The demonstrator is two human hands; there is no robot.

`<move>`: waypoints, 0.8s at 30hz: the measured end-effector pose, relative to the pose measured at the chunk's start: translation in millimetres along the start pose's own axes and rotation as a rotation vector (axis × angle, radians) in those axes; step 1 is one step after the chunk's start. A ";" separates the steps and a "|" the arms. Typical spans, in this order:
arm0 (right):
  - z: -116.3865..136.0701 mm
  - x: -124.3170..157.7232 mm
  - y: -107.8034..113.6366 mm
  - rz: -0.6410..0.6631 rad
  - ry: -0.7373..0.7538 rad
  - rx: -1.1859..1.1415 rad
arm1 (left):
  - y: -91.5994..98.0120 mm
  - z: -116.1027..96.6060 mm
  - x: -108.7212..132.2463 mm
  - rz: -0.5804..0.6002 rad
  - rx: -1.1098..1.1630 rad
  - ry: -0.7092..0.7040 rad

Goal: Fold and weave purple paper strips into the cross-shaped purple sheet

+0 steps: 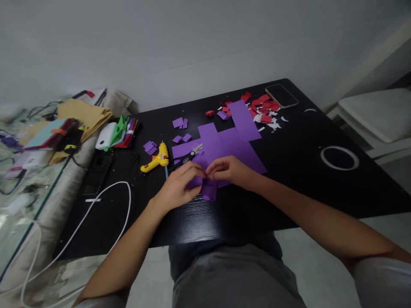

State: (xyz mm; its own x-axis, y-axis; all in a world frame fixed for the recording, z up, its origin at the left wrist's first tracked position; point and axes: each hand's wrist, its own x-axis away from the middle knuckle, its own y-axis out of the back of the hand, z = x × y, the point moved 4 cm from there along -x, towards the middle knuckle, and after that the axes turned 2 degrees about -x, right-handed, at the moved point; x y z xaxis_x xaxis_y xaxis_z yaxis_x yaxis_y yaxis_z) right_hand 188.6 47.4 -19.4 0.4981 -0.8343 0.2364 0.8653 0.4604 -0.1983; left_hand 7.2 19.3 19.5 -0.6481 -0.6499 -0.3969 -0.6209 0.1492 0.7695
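Note:
Near the table's front edge, my left hand [182, 183] curls its thumb and fingers around a small piece of purple paper [194, 183]. My right hand [228, 169] meets it there, fingertips pinched together at the same piece, so their hold is partly hidden. Below the fingers lies another purple scrap [209, 191]. Larger purple sheets [245, 155] and strips [244, 119] overlap just beyond my hands. Black-handled scissors [189, 156] rest on the purple paper, and a yellow glue gun [156, 160] lies to their left.
Small folded purple pieces [150, 147] sit at the back left. Red and white paper scraps [265, 109] spread near a phone [281, 95]. A roll of tape [339, 158] is at right. A white cable [128, 192] loops over the left side, near a dark phone [96, 174].

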 end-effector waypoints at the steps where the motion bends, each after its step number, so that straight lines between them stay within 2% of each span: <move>1: 0.4 0.1 0.1 -0.001 0.008 0.010 | -0.2 0.1 0.3 0.000 0.005 0.003; 8: 2.7 0.8 0.4 -0.013 0.049 0.036 | -1.8 2.8 2.3 0.001 0.047 0.047; 24: 11.8 4.7 -0.6 -0.002 0.087 0.048 | 5.9 -6.7 -5.1 -0.053 -0.001 0.000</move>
State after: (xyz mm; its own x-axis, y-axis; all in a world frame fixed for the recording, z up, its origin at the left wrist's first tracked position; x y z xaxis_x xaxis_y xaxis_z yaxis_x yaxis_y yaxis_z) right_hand 191.0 46.7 -6.9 0.4911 -0.8576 0.1528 0.8692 0.4706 -0.1519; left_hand 9.8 18.5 29.4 -0.6147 -0.6566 -0.4370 -0.6536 0.1140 0.7482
